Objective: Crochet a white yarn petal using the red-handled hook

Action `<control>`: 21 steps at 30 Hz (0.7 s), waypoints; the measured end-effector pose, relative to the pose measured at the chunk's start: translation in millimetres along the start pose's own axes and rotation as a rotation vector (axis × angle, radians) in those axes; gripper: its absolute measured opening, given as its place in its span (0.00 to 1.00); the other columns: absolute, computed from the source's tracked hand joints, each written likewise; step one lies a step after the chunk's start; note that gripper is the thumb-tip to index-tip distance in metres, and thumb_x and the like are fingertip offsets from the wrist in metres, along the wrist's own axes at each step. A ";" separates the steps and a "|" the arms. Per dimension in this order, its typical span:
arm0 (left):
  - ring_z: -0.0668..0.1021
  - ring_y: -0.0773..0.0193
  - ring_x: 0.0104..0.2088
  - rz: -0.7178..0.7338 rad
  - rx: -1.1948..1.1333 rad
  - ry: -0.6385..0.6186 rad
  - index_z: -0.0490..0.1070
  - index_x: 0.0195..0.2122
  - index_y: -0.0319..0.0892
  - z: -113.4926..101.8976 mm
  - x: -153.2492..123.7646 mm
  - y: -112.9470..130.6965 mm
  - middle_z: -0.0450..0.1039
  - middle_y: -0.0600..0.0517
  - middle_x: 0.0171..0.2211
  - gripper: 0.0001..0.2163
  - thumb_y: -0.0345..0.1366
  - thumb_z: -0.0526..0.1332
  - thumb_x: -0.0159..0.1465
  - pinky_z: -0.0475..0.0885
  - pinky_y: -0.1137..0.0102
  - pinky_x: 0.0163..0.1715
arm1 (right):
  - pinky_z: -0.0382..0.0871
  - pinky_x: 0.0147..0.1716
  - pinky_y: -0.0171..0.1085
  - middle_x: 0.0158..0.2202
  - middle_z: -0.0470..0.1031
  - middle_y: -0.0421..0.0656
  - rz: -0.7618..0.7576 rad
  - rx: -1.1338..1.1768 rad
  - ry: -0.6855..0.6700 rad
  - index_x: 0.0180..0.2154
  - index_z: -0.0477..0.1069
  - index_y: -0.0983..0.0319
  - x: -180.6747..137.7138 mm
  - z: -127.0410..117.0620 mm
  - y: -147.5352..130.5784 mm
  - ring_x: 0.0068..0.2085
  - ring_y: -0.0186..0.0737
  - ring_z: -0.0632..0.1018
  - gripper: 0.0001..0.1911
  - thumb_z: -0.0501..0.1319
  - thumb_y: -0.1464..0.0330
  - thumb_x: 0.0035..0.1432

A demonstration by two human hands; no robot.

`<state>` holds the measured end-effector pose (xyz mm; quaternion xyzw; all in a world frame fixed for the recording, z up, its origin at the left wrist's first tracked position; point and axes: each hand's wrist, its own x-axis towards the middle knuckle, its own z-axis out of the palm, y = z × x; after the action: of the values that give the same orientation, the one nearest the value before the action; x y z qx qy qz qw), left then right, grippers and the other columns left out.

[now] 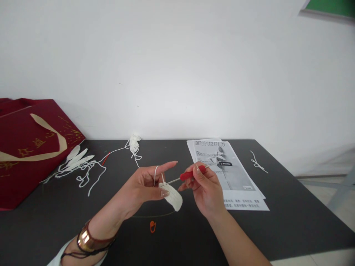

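A small white crochet piece (174, 197) is pinched between the thumb and fingers of my left hand (146, 188). White yarn loops round the raised index finger of that hand. My right hand (206, 188) grips a crochet hook (191, 173) by its red handle. The metal shaft of the hook reaches left to the top edge of the crochet piece, where its tip is too small to make out. A thin wire-like strand (155, 215) curves from the lower end of the piece. Below the hands lies an orange stitch marker (152, 226).
Printed sheets (241, 181) lie behind my right hand. A dark red bag (33, 144) stands at the left, beside white crochet petals (76, 159) and loose yarn. A yarn bundle (135, 142) sits near the wall; a tied yarn scrap (257, 162) lies far right on the dark table (299, 218).
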<state>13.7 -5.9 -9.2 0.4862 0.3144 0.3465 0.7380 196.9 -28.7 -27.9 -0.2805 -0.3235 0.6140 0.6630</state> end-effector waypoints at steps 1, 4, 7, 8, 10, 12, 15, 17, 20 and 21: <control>0.67 0.73 0.23 -0.002 0.000 0.007 0.74 0.53 0.50 0.9 -0.3 1.0 0.65 0.60 0.22 0.27 0.24 0.68 0.52 0.61 0.75 0.28 | 0.77 0.22 0.32 0.24 0.76 0.38 -0.023 -0.023 -0.007 0.28 0.75 0.63 -0.5 -0.2 -0.8 0.21 0.29 0.73 0.09 0.67 0.64 0.55; 0.67 0.73 0.23 -0.004 0.023 0.026 0.74 0.52 0.50 3.2 -0.9 3.5 0.65 0.60 0.22 0.27 0.24 0.68 0.51 0.60 0.75 0.27 | 0.76 0.23 0.32 0.25 0.77 0.39 -0.091 -0.106 -0.017 0.29 0.75 0.63 -2.3 -1.8 -2.8 0.22 0.31 0.75 0.09 0.66 0.64 0.56; 0.67 0.73 0.23 0.002 0.048 0.038 0.73 0.53 0.51 3.9 -0.9 4.3 0.65 0.60 0.22 0.28 0.24 0.68 0.51 0.59 0.75 0.26 | 0.75 0.25 0.35 0.23 0.75 0.39 -0.169 -0.189 -0.021 0.29 0.75 0.62 -4.6 -4.7 -3.8 0.23 0.33 0.76 0.10 0.64 0.63 0.58; 0.67 0.73 0.23 0.006 0.052 0.040 0.73 0.53 0.51 3.8 -0.8 4.2 0.65 0.60 0.22 0.28 0.24 0.68 0.51 0.59 0.75 0.26 | 0.74 0.25 0.35 0.23 0.75 0.39 -0.198 -0.211 -0.022 0.30 0.76 0.62 -5.4 -5.8 -3.9 0.23 0.34 0.76 0.09 0.64 0.63 0.58; 0.67 0.73 0.23 0.014 0.060 0.042 0.73 0.53 0.51 3.2 -0.9 3.8 0.66 0.60 0.22 0.27 0.24 0.68 0.52 0.59 0.75 0.26 | 0.72 0.25 0.35 0.24 0.74 0.39 -0.249 -0.251 -0.032 0.31 0.76 0.62 -7.0 -7.8 -4.0 0.24 0.34 0.76 0.09 0.63 0.64 0.60; 0.67 0.73 0.23 0.024 0.074 0.046 0.73 0.53 0.51 2.1 -1.2 3.0 0.65 0.60 0.22 0.27 0.25 0.68 0.52 0.60 0.75 0.27 | 0.70 0.26 0.35 0.25 0.74 0.40 -0.291 -0.292 -0.049 0.32 0.76 0.61 -8.5 -8.9 -4.2 0.25 0.35 0.75 0.08 0.62 0.65 0.61; 0.67 0.72 0.23 0.039 0.115 0.056 0.73 0.53 0.50 0.6 -1.8 1.5 0.66 0.60 0.21 0.27 0.25 0.68 0.52 0.60 0.74 0.27 | 0.68 0.26 0.35 0.26 0.75 0.40 -0.348 -0.354 -0.073 0.33 0.77 0.60 -10.5 -8.5 -4.9 0.26 0.36 0.75 0.07 0.61 0.67 0.62; 0.67 0.71 0.23 0.050 0.155 0.068 0.74 0.52 0.48 0.1 -1.9 0.9 0.66 0.60 0.21 0.25 0.26 0.67 0.53 0.60 0.73 0.28 | 0.67 0.26 0.35 0.27 0.76 0.41 -0.391 -0.391 -0.088 0.34 0.77 0.60 -12.0 -7.5 -5.5 0.27 0.36 0.75 0.07 0.61 0.67 0.62; 0.68 0.68 0.24 0.072 0.207 0.104 0.73 0.52 0.47 0.6 -1.3 1.3 0.67 0.59 0.22 0.25 0.25 0.67 0.52 0.60 0.72 0.27 | 0.66 0.26 0.36 0.27 0.75 0.42 -0.462 -0.459 -0.101 0.34 0.77 0.59 -14.8 -6.6 -6.4 0.27 0.37 0.74 0.06 0.60 0.68 0.61; 0.69 0.67 0.24 0.079 0.223 0.117 0.74 0.52 0.46 1.1 -1.0 1.7 0.68 0.58 0.22 0.25 0.25 0.67 0.52 0.61 0.71 0.27 | 0.66 0.26 0.37 0.27 0.75 0.42 -0.479 -0.486 -0.105 0.35 0.77 0.59 -15.9 -6.8 -6.7 0.27 0.37 0.74 0.07 0.60 0.68 0.61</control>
<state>13.7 -6.8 -7.1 0.5563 0.3742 0.3657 0.6455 205.9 -45.0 -28.4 -0.3143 -0.5509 0.3593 0.6845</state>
